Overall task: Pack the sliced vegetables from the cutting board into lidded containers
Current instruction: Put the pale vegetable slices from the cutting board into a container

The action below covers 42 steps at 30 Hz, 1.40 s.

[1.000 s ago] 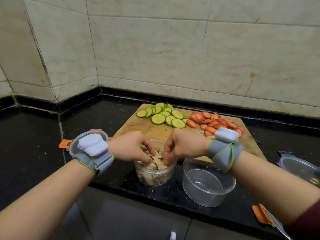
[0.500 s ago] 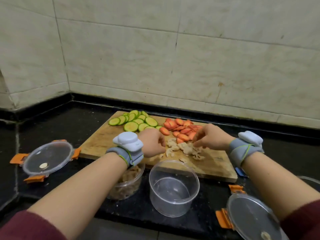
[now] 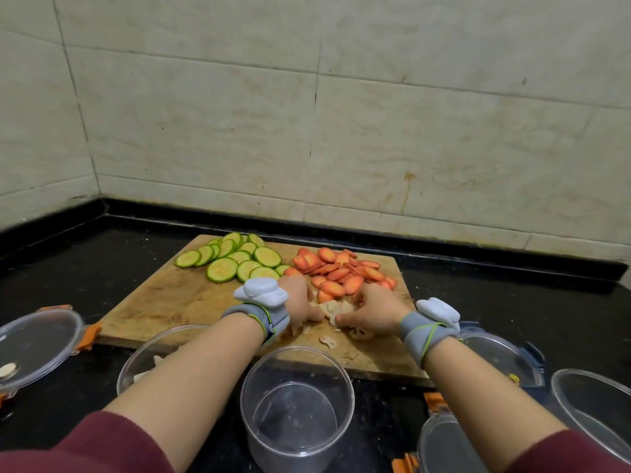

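Space on the wooden cutting board is left bare across its near left part, between the zucchini slices at the far edge and the near edge. The carrot slices are heaped at the far right, just beside the zucchini. Black countertop is seen open to the left of the board and behind it as far as the tiled wall. Along the board's near edge room is tight: a partly filled container and an empty container are stood just beside that edge, the first largely covered by the left forearm. An orange-clipped lid is laid just beside the board's near left corner, and further lids and a third container are crowded at the right. The pale slices are found on the board's near right part, on the near side of the carrots. The left hand and right hand are curled round this pile from either side, fingers bent in against it, while a few slices are left loose toward the near edge. Compared with half a second ago, the hands have been drawn closer together, and the slices, then spread out between them, are now bunched into one heap.
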Each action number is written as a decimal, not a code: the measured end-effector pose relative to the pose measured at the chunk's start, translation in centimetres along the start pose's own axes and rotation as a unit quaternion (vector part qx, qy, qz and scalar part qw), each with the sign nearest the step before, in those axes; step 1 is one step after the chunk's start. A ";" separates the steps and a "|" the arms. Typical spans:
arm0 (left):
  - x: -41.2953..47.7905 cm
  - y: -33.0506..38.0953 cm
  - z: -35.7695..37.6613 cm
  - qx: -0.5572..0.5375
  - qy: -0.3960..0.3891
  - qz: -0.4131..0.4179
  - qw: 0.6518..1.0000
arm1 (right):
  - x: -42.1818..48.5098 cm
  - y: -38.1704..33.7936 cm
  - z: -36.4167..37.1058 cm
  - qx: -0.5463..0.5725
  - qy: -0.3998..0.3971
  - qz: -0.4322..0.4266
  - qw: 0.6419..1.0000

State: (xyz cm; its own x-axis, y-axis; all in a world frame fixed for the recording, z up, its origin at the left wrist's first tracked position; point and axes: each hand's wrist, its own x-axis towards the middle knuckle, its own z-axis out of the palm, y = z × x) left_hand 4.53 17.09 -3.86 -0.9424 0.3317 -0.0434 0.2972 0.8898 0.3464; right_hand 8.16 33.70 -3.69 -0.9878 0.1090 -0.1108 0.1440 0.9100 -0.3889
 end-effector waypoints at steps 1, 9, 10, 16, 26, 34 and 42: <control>0.1 0.2 0.0 -0.003 -0.003 0.001 1.000 | 0.1 0.1 0.1 0.012 0.001 0.002 1.000; -0.2 0.6 0.0 -0.052 0.026 -0.008 0.998 | -0.1 0.0 0.1 0.112 -0.007 -0.027 0.993; -0.3 0.6 0.2 -0.054 0.036 -0.002 0.998 | -0.1 -0.2 0.3 0.115 0.002 -0.035 0.993; -0.9 0.2 0.2 -0.082 0.087 0.026 0.992 | 0.1 0.1 0.6 0.133 0.035 -0.057 0.989; -4.1 -3.8 -4.3 -0.345 0.104 -0.009 0.933 | -2.8 -3.4 -1.4 0.297 0.027 -0.096 0.950; -9.8 -8.9 -7.9 -0.446 0.160 -0.018 0.880 | -5.6 -10.4 -0.5 0.339 -0.051 -0.166 0.924; -14.2 -12.5 -6.4 -0.379 0.146 -0.046 0.913 | -7.2 -15.1 3.1 0.185 -0.091 -0.202 0.957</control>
State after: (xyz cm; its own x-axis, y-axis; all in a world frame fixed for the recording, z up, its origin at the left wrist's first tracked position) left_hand 13.18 -0.72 -1.58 -0.9915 0.0714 0.1084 0.1280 0.3996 0.9077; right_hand 13.24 17.89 0.12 -0.9456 -0.3241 -0.0274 -0.2036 0.6555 -0.7272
